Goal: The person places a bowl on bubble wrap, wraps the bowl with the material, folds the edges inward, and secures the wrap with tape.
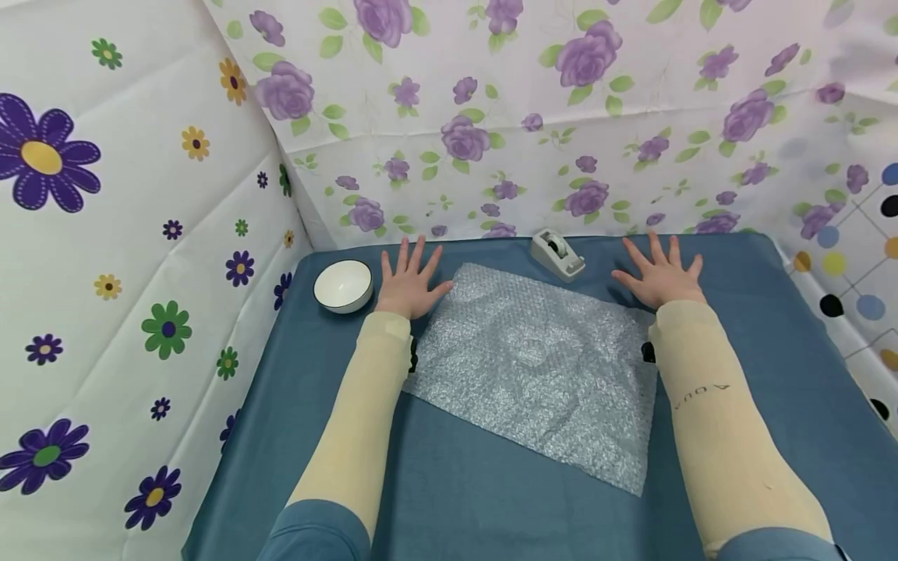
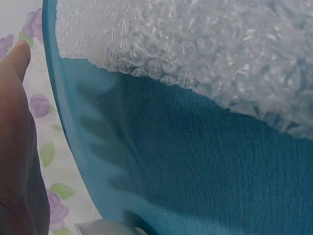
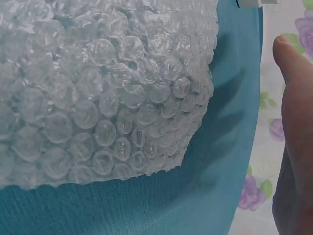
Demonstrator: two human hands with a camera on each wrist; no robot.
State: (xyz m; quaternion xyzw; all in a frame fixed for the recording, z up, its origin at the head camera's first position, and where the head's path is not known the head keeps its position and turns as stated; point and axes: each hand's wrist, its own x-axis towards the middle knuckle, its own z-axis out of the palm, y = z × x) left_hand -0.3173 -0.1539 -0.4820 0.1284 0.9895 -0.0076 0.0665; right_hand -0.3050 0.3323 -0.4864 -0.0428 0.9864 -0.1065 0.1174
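Observation:
Both hands are spread with fingers straight and hold nothing. The left hand [image 1: 408, 287] is at the back left, between a white bowl [image 1: 343, 287] with a dark rim and a sheet of bubble wrap [image 1: 533, 366]. The right hand [image 1: 665, 276] is by the bubble wrap's far right corner. Lying flat and slightly turned, the wrap spreads between the two forearms. A white tape dispenser [image 1: 557, 254] stands behind it, nearer the right hand. In the left wrist view, the bowl [image 2: 107, 227] shows at the bottom edge and finger shadows fall on the cloth.
A blue cloth [image 1: 491, 506] covers the table. A curtain with purple roses [image 1: 463, 140] hangs along the back edge, a daisy-patterned sheet [image 1: 126, 257] on the left and a dotted one [image 1: 870, 308] on the right.

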